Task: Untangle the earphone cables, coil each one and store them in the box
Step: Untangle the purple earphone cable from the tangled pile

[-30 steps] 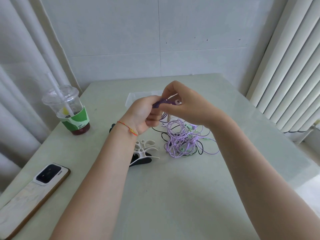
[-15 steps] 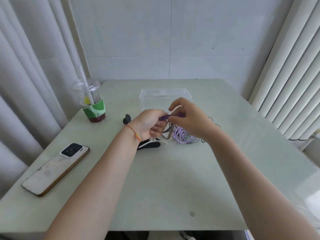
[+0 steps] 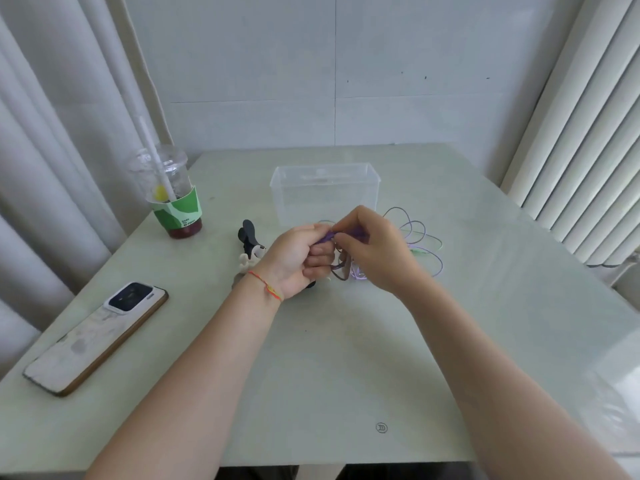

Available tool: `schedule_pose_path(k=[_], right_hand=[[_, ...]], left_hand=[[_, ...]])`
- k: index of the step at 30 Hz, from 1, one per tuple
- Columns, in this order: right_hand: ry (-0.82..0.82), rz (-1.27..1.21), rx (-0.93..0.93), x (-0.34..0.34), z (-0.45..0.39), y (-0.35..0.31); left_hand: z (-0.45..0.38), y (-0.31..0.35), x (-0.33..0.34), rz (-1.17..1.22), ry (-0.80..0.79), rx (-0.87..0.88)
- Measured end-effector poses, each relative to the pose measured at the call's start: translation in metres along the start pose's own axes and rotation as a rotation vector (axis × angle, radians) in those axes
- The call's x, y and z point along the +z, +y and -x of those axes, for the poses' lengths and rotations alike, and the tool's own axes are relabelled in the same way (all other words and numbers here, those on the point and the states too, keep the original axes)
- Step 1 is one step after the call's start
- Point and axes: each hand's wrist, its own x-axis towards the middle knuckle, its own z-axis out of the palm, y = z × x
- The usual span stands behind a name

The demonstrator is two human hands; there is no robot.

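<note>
A tangle of purple, green and black earphone cables (image 3: 420, 241) lies on the pale green table (image 3: 346, 358), partly hidden behind my right hand. My left hand (image 3: 298, 259) and my right hand (image 3: 372, 249) meet above the table and both pinch a purple cable piece (image 3: 327, 237) between curled fingers. Loops of cable (image 3: 341, 271) hang below the two hands. A clear plastic box (image 3: 323, 192) stands open just behind the hands, with nothing seen inside.
Black and white cable winders (image 3: 250, 245) lie left of my left hand. A plastic cup with a straw and green sleeve (image 3: 173, 199) stands at the far left. A phone (image 3: 98, 336) lies face down near the left edge. Curtains hang on both sides.
The view pulled back and tilted up, so the box now shows behind the hands. The hands have stayed together on the purple cable and sit lower, nearer the table.
</note>
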Motion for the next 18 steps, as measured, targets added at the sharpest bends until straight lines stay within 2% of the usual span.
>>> schedule_pose_path(k=[4,6,10,12,15,18], right_hand=[[0.123,-0.019,0.016,-0.004,-0.004,0.001],[0.189,-0.082,0.053,-0.007,-0.006,0.002],[0.208,-0.164,0.107,-0.014,-0.008,0.004],[0.204,-0.183,0.113,-0.014,-0.008,0.003],[0.206,-0.199,0.117,-0.012,-0.009,0.003],[0.186,-0.174,0.121,-0.009,-0.009,0.004]], left_hand=[[0.005,0.005,0.004,-0.094,0.116,0.176],[0.006,0.008,-0.003,-0.221,0.214,0.309],[0.004,0.011,-0.033,-0.834,0.562,0.566],[0.001,0.011,-0.044,-1.103,0.549,0.512],[0.0,0.004,-0.048,-1.451,0.446,0.196],[-0.001,0.0,-0.047,-1.553,0.415,0.127]])
